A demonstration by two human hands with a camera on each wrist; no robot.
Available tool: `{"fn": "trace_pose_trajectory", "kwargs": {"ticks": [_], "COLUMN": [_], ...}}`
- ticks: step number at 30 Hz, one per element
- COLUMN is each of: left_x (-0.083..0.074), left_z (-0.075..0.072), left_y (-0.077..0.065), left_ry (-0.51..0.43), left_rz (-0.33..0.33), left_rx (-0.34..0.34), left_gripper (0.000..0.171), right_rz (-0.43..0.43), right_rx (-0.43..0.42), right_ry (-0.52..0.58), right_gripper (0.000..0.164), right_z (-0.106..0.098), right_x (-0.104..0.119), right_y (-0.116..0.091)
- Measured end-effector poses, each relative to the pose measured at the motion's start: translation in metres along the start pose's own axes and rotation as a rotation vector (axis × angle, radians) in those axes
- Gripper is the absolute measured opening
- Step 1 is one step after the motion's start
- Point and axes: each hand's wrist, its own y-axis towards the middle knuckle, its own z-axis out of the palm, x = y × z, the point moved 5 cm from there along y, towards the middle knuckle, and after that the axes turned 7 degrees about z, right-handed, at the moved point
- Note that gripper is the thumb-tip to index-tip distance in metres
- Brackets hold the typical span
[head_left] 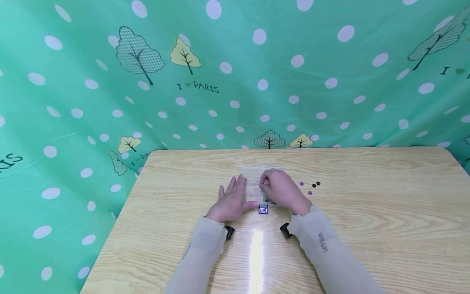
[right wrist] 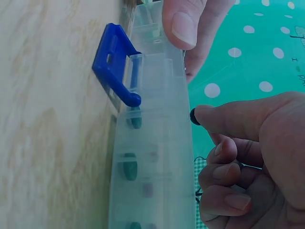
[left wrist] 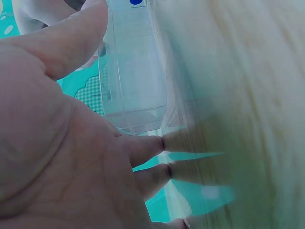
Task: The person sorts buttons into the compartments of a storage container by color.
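Note:
A clear plastic compartment box (head_left: 253,177) with a blue latch (right wrist: 112,62) lies on the table. My left hand (head_left: 232,204) rests at its left side, fingers spread and fairly straight, the thumb reaching toward the latch. Over the right part of the box, my right hand (head_left: 282,190) pinches a small black disc (right wrist: 193,117) between thumb and forefinger, the other fingers curled. The right wrist view shows this disc close by the box's top edge. Through the box wall, dark green discs (right wrist: 130,167) and faint purple ones (right wrist: 147,189) show in the compartments.
Right of the box lie loose purple discs (head_left: 310,193) and black discs (head_left: 318,183) on the wood-grain table (head_left: 367,228). A green dotted curtain (head_left: 235,81) hangs behind the table and along its left side.

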Motion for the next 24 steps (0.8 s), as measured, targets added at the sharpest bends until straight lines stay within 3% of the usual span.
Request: {"fn": "trace_pose_trajectory", "kwargs": {"ticks": [24], "left_x": [0.0000], "left_z": [0.0000], "left_y": [0.0008], "left_ry": [-0.011], "left_rz": [0.005], "left_rx": [0.000], "left_gripper": [0.090], "right_rz": [0.047], "right_rx": [0.037], "right_ry": [-0.035], "right_gripper": [0.004], "right_z": [0.0054], "right_x": [-0.0003], "right_y": [0.0050]}}
